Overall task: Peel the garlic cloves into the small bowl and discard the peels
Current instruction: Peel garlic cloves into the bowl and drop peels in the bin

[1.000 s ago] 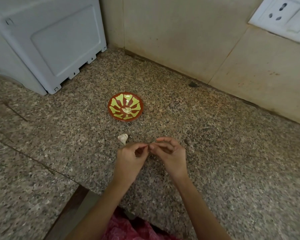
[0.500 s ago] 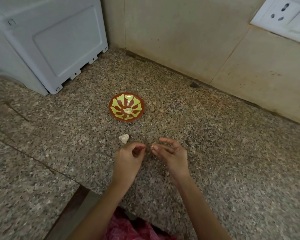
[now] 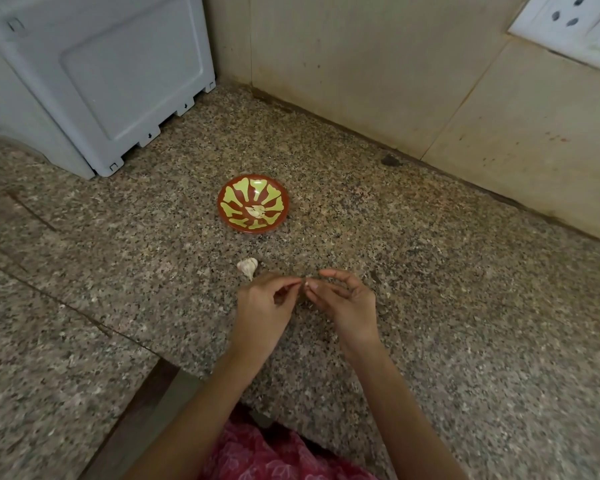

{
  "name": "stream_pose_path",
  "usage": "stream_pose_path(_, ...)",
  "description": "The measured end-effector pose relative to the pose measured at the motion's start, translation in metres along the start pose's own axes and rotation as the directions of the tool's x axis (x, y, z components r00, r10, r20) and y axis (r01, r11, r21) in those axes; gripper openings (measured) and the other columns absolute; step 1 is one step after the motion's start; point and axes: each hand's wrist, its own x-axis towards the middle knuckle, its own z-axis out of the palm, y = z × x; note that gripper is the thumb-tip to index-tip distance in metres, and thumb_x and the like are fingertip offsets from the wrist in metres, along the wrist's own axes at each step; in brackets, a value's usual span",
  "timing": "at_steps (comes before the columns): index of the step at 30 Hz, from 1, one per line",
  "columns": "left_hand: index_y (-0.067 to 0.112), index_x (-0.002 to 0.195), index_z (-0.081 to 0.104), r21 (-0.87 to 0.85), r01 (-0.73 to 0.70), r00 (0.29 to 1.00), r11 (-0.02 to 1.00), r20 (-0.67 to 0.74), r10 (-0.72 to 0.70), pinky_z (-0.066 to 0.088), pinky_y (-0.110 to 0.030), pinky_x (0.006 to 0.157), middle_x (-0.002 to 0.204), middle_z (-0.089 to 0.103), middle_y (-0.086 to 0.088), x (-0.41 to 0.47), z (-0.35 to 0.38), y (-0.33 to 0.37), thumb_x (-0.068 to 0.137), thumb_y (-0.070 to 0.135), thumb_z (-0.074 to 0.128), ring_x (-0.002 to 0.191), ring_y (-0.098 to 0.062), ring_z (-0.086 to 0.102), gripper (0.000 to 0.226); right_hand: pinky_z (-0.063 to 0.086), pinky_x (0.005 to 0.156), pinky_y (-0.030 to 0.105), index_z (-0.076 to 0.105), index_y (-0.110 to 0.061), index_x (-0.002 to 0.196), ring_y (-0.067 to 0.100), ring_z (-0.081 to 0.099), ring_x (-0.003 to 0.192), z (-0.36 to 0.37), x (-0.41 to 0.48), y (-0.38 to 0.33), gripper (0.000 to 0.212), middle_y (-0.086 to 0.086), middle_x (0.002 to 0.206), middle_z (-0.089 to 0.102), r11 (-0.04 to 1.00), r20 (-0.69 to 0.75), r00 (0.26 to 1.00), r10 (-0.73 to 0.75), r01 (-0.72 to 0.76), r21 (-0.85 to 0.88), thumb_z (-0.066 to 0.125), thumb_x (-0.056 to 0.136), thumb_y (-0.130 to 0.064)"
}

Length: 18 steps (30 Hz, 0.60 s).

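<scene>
A small red bowl (image 3: 227,195) with a yellow-green pattern sits on the speckled granite counter, with a few pale peeled cloves (image 3: 256,212) at its bottom. A piece of unpeeled garlic (image 3: 247,266) lies on the counter just in front of it. Below that, my left hand (image 3: 265,313) and my right hand (image 3: 343,303) meet fingertip to fingertip. Between them they pinch a small garlic clove (image 3: 306,282), of which only a pale sliver shows. Both hands hover a little above the counter.
A light grey appliance (image 3: 94,74) stands at the back left. The tiled wall runs along the back, with a white socket plate (image 3: 575,26) at the top right. The counter's front edge (image 3: 174,362) and pink clothing lie near my forearms.
My hands drew slightly apart half a second ago and have closed together again on the clove. The bowl and the loose garlic have not moved.
</scene>
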Motion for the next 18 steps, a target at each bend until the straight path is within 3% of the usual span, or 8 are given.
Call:
stream_pose_path(7,0.009,0.09,0.076,0.024,-0.027,0.999,0.999,0.028,0.027,0.052,-0.015,0.063,0.081,0.074,-0.002,0.0015,0.0,0.0026,0.076,0.002,0.078,0.064,-0.007,0.066,0.016,0.059,0.077,0.027,0.067,-0.005,0.108,0.025,0.074,0.089,-0.0009,-0.0021,-0.0017,0.026,0.015,0.093,0.076,0.987,0.028,0.997,-0.067,0.07,-0.144,0.071,0.085,0.005)
stream_pose_path(13,0.007,0.088,0.076,0.026,-0.039,0.999,0.999,0.036,0.039,0.045,-0.002,0.063,0.077,0.072,-0.001,0.0038,-0.0014,0.0049,0.076,0.002,0.077,0.061,-0.003,0.06,0.012,0.06,0.079,0.032,0.07,-0.007,0.107,0.024,0.075,0.086,-0.0012,-0.0008,0.0,0.027,0.01,0.09,0.077,0.956,0.056,0.987,-0.152,0.161,-0.247,0.073,0.083,0.005)
stream_pose_path(16,0.006,0.087,0.075,0.021,-0.043,0.999,0.999,0.017,0.042,0.051,-0.011,0.063,0.078,0.072,-0.002,0.0046,-0.0011,0.0044,0.076,0.001,0.077,0.063,-0.006,0.063,0.012,0.06,0.082,0.036,0.074,-0.01,0.103,0.023,0.075,0.087,-0.0024,0.0012,0.0019,0.024,0.008,0.093,0.077,0.93,0.083,0.978,-0.193,0.209,-0.302,0.073,0.083,0.004)
stream_pose_path(18,0.005,0.087,0.075,0.016,-0.044,0.999,0.999,0.016,0.043,0.051,-0.009,0.065,0.079,0.073,-0.003,0.0047,-0.0011,0.0039,0.076,0.0,0.077,0.064,-0.006,0.063,0.013,0.06,0.082,0.036,0.076,-0.012,0.101,0.022,0.074,0.088,-0.004,0.0018,0.0023,0.024,0.005,0.096,0.077,0.9,0.118,0.966,-0.232,0.259,-0.351,0.073,0.084,0.004)
